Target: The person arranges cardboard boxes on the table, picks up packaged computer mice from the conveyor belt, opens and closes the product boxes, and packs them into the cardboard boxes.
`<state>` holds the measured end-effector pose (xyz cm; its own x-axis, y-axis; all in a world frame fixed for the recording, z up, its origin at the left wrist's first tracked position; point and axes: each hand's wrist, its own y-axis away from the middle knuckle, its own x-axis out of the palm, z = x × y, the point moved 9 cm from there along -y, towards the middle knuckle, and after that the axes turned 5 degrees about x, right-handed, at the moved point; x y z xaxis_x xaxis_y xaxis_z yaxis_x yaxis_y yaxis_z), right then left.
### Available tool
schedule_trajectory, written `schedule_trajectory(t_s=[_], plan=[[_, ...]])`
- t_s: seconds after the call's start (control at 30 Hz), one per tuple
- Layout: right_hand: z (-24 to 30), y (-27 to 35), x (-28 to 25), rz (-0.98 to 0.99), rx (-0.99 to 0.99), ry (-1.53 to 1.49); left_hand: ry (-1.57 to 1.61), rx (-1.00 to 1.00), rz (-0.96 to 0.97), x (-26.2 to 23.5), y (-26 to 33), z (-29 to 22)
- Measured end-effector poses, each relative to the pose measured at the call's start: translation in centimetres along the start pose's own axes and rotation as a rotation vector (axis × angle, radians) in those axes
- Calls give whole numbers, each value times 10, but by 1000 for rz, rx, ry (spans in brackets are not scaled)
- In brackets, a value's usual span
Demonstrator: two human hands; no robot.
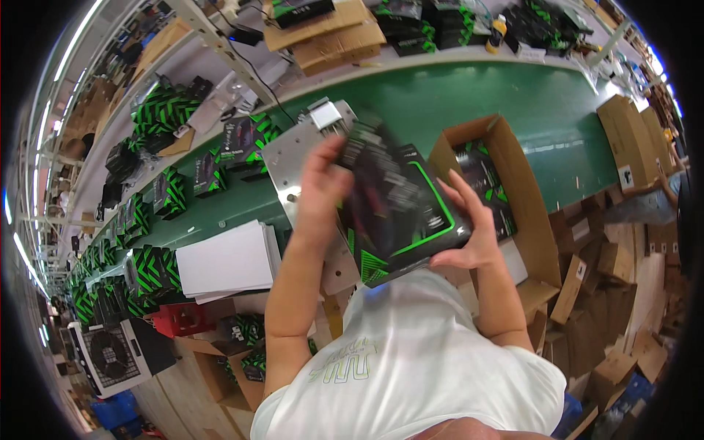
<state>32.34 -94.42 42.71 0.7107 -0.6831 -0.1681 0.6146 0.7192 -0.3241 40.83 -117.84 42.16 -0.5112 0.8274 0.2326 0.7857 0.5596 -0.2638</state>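
In front of my chest, my right hand (pixel 475 229) grips the right side of a black box with a green outline (pixel 444 213), thumb at its near edge and fingers on the far side. Over that box's left part is a second black box (pixel 370 172), smeared by motion and tilted. My left hand (pixel 321 187) closes on its left edge, also somewhat blurred. Where the two boxes touch cannot be made out. Below my left hand is a silver metal plate fixture (pixel 282 165) on the green bench (pixel 455 92).
An open cardboard carton (pixel 532 213) holding black-and-green boxes (pixel 480 172) stands right of my right hand. Left are a stack of white sheets (pixel 224 260) and several boxes in rows (pixel 169 192). Folded cartons (pixel 631 143) sit at the bench's right end. A pillar (pixel 227 51) rises behind.
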Motion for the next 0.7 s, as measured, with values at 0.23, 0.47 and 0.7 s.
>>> schedule_trajectory(t_s=[0.23, 0.47, 0.7], plan=[[15, -1, 6, 120, 124, 129, 937, 126, 312, -42, -10, 26], [-78, 31, 18, 157, 488, -528, -1089, 245, 206, 19, 45, -17], [-41, -16, 14, 85, 461, -363, -663, 247, 161, 26, 60, -12]])
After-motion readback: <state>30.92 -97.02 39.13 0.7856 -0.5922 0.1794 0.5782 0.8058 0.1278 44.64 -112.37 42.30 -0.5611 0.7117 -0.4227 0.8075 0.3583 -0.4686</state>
